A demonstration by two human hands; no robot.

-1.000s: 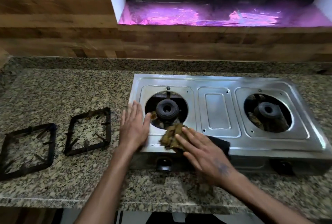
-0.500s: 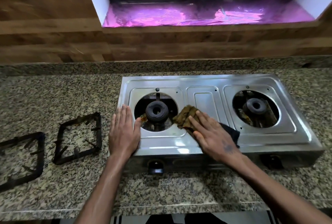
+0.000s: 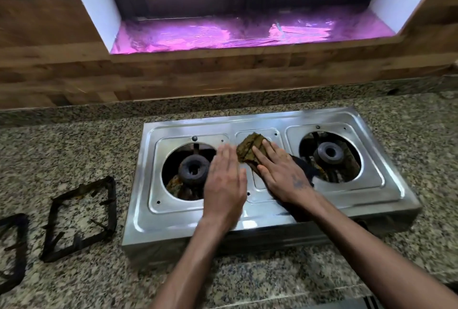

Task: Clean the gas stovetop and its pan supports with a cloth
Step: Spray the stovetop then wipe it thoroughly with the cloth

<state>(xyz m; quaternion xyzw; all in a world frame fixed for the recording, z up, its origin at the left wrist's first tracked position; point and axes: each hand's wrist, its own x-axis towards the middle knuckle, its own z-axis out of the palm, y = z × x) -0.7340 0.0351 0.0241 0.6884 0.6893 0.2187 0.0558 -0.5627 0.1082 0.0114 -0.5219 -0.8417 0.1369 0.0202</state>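
Observation:
A steel two-burner gas stovetop [image 3: 386, 199] stands on the granite counter with both pan supports taken off. My right hand [image 3: 282, 172] lies flat with straight fingers on a brown-green cloth [image 3: 249, 146], pressing it onto the middle panel between the burners. Beside it, my left hand [image 3: 224, 182] rests flat on the stovetop, at the right edge of the left burner [image 3: 193, 168]. The right burner [image 3: 329, 152] is uncovered. Two black square pan supports lie on the counter to the left, one [image 3: 79, 217] near the stove, the other [image 3: 13, 251] cut off by the frame edge.
The speckled granite counter [image 3: 247, 281] runs under everything, with its front edge near the bottom. A wooden backsplash [image 3: 198, 78] rises behind the stove. Above it is a window sill lined with shiny pink foil [image 3: 247, 33].
My right hand has slid the cloth from the stove's front left area up to the middle panel. My left hand has shifted from the stove's left edge to right of the left burner.

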